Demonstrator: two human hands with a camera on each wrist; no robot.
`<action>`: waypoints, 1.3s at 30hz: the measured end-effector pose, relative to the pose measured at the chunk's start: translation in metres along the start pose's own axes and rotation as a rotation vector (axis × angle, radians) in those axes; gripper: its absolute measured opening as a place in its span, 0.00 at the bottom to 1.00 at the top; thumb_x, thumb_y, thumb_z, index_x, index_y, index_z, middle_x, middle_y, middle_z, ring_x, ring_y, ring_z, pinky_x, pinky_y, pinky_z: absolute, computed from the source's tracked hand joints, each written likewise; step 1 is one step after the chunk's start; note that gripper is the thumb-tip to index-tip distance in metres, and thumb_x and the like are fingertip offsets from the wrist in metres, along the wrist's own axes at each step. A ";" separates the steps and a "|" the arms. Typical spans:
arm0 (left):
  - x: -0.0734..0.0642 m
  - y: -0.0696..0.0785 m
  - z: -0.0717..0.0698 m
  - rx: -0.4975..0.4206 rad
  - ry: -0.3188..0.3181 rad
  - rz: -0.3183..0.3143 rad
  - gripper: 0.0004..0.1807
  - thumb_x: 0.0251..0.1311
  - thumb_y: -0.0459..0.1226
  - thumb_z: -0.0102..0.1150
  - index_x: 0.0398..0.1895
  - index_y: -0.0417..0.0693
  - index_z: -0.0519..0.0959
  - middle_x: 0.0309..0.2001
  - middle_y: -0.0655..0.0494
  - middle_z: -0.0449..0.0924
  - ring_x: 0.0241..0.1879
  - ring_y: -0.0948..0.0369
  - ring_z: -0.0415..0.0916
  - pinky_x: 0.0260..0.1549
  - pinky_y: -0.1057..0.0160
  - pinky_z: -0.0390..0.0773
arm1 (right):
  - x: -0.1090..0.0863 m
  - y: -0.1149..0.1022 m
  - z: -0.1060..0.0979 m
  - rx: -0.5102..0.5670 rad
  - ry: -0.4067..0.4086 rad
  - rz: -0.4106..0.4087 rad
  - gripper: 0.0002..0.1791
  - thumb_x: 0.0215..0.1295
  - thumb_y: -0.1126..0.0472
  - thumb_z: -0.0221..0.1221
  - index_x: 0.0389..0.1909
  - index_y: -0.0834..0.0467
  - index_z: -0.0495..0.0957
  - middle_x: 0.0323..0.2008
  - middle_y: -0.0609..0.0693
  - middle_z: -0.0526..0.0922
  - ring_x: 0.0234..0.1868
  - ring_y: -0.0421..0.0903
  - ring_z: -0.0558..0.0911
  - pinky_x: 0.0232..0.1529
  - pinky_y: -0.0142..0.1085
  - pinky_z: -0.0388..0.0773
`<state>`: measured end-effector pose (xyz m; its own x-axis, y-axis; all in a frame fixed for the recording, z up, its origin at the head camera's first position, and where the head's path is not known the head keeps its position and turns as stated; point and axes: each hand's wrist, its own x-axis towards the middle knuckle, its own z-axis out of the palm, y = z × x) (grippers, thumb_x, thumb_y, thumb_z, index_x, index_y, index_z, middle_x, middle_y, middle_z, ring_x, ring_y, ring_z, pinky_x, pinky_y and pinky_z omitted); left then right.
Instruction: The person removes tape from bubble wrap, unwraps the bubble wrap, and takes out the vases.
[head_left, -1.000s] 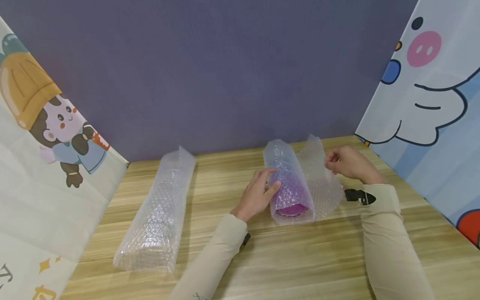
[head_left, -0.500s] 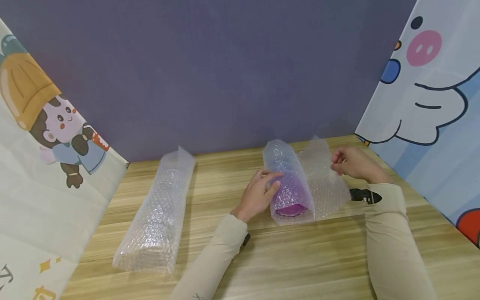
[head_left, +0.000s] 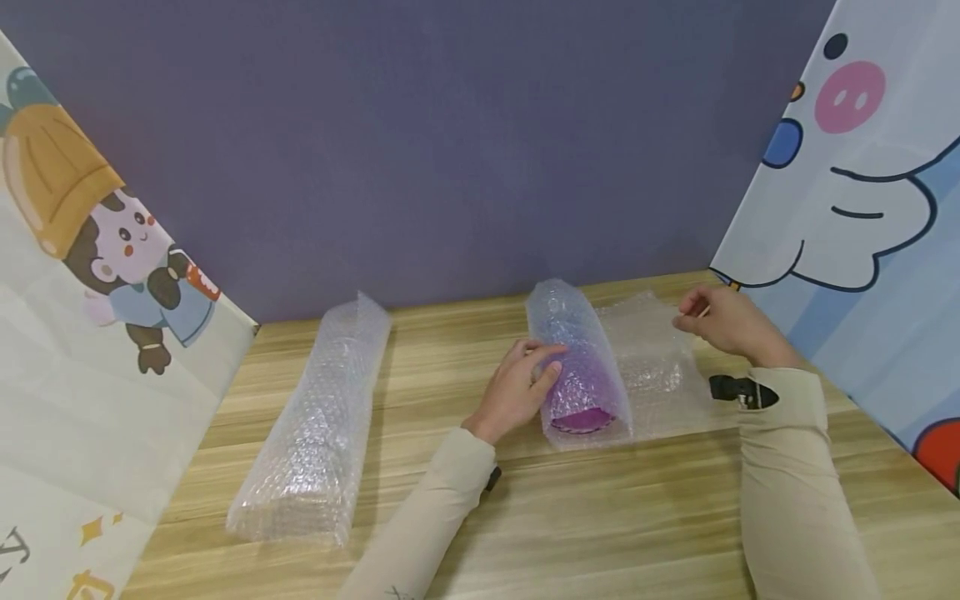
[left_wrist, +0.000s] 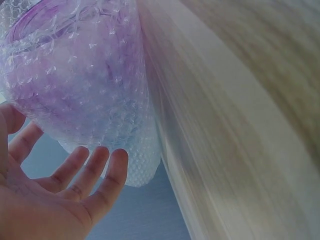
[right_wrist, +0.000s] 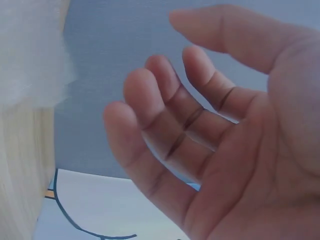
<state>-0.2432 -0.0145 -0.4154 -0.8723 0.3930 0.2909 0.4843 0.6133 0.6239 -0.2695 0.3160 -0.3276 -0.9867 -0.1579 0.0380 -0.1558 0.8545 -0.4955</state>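
A purple-to-blue tapered vessel (head_left: 581, 379), with its round magenta end towards me, lies inside bubble wrap; its exact kind is hard to tell. My left hand (head_left: 510, 396) rests against the left side of this bundle with its fingers spread and lightly bent, as the left wrist view shows beside the wrapped vessel (left_wrist: 85, 80). To the right, a loose flap of bubble wrap (head_left: 660, 375) lies spread on the table. Just past the flap's far right part is my right hand (head_left: 731, 325), its fingers loosely curved. Nothing sits between those fingers (right_wrist: 142, 95) in the right wrist view.
Another bubble-wrapped bundle (head_left: 311, 425) lies lengthwise on the left of the wood-grain table (head_left: 600, 525). A dark grey-purple panel (head_left: 450, 150) stands along the back edge. Printed cartoon sheets border the left (head_left: 97, 383) and right (head_left: 900, 275) sides.
My right hand has moved right, away from the bundle. The bubble-wrap flap, raised and bent before, has come down flatter and reaches further right. My left hand has stayed nearly still.
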 end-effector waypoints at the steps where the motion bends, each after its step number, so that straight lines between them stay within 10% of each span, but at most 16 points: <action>1: 0.000 0.000 0.000 0.000 -0.001 -0.001 0.21 0.78 0.50 0.48 0.69 0.69 0.75 0.68 0.56 0.71 0.67 0.56 0.71 0.65 0.50 0.75 | -0.001 -0.002 -0.001 -0.002 0.003 0.003 0.17 0.75 0.52 0.58 0.48 0.63 0.73 0.44 0.61 0.80 0.34 0.48 0.78 0.31 0.39 0.73; 10: 0.000 0.001 -0.001 0.008 -0.002 0.002 0.21 0.78 0.50 0.47 0.69 0.68 0.75 0.68 0.56 0.72 0.65 0.56 0.72 0.63 0.51 0.76 | 0.003 -0.017 0.005 -0.039 0.045 -0.097 0.12 0.70 0.56 0.62 0.43 0.62 0.77 0.38 0.58 0.84 0.36 0.48 0.80 0.35 0.38 0.73; 27: 0.002 -0.001 0.000 -0.014 0.023 0.007 0.20 0.77 0.49 0.50 0.67 0.67 0.77 0.66 0.56 0.73 0.65 0.56 0.74 0.63 0.51 0.76 | 0.029 -0.022 0.063 -0.010 -0.150 -0.240 0.09 0.65 0.67 0.64 0.43 0.65 0.77 0.40 0.60 0.85 0.43 0.56 0.83 0.42 0.49 0.80; 39: 0.002 0.002 -0.003 0.039 0.059 0.068 0.17 0.75 0.47 0.53 0.61 0.66 0.82 0.64 0.56 0.75 0.65 0.57 0.72 0.60 0.53 0.77 | 0.039 -0.011 0.085 -0.057 -0.313 -0.166 0.15 0.65 0.65 0.62 0.50 0.66 0.77 0.46 0.65 0.84 0.45 0.57 0.83 0.42 0.48 0.82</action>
<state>-0.2443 -0.0142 -0.4109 -0.8390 0.3944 0.3749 0.5441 0.6133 0.5726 -0.3026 0.2582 -0.3948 -0.8873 -0.4334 -0.1578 -0.3240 0.8291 -0.4556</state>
